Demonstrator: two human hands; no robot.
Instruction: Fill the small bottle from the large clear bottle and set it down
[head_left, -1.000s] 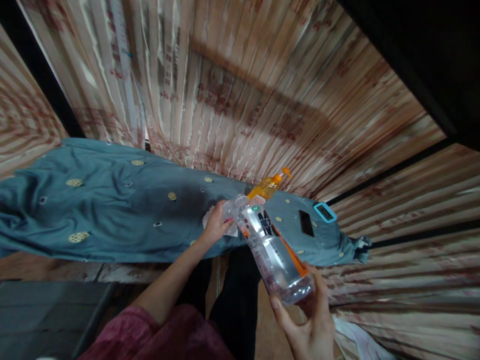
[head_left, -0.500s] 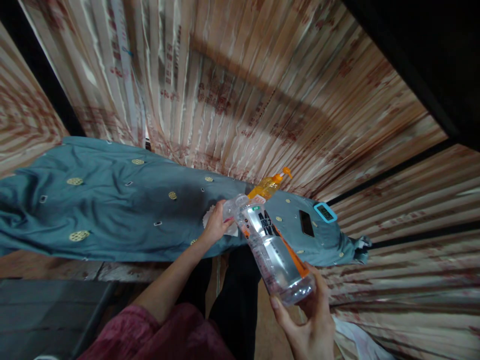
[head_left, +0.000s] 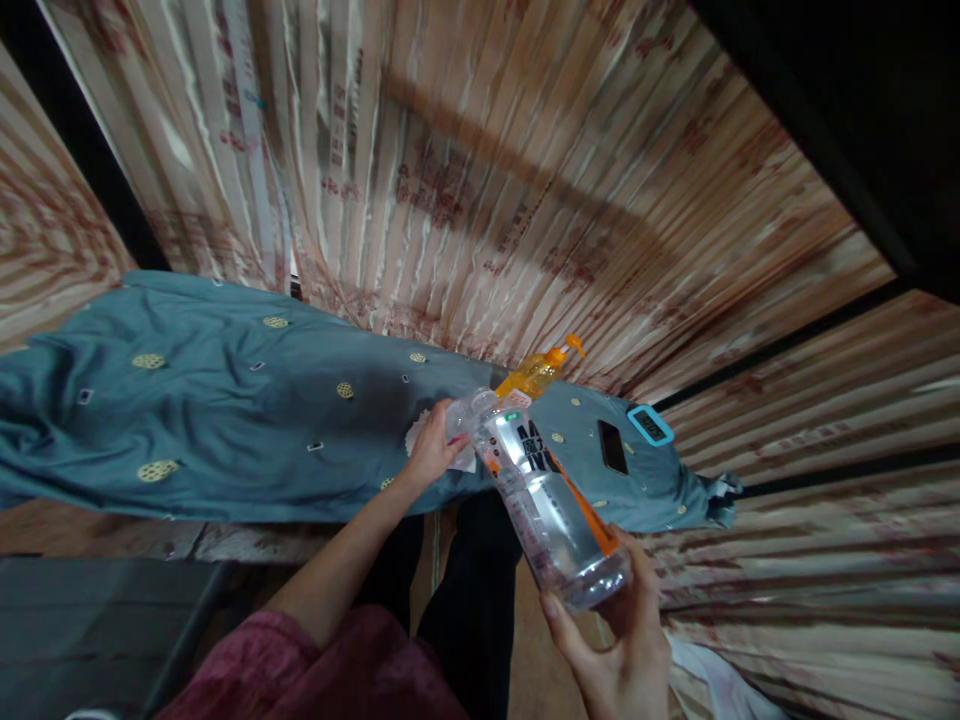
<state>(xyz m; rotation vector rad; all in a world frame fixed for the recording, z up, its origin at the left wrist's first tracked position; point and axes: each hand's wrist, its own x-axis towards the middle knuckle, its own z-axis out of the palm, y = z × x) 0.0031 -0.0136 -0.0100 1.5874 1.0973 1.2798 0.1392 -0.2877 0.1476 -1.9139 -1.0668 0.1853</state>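
A large clear plastic bottle [head_left: 556, 515] with a silver and orange label is tilted, its mouth toward the upper left and its base toward me. My right hand [head_left: 619, 640] is closed around the base. My left hand [head_left: 433, 450] is closed on a small clear plastic cup [head_left: 457, 418] at the bottle's mouth. I cannot make out whether anything flows between them. Below my left hand, a white tissue [head_left: 466, 459] lies on the blue-green cloth [head_left: 247, 430]. Behind the bottle stands an orange pump bottle [head_left: 534, 374], partly hidden by it.
A dark phone [head_left: 613, 447] and a light-blue digital clock [head_left: 650, 426] sit on the cloth to the right. A pleated patterned curtain [head_left: 465, 190] hangs behind. Dark bars cross at both sides, and a grey surface [head_left: 97, 620] is at lower left.
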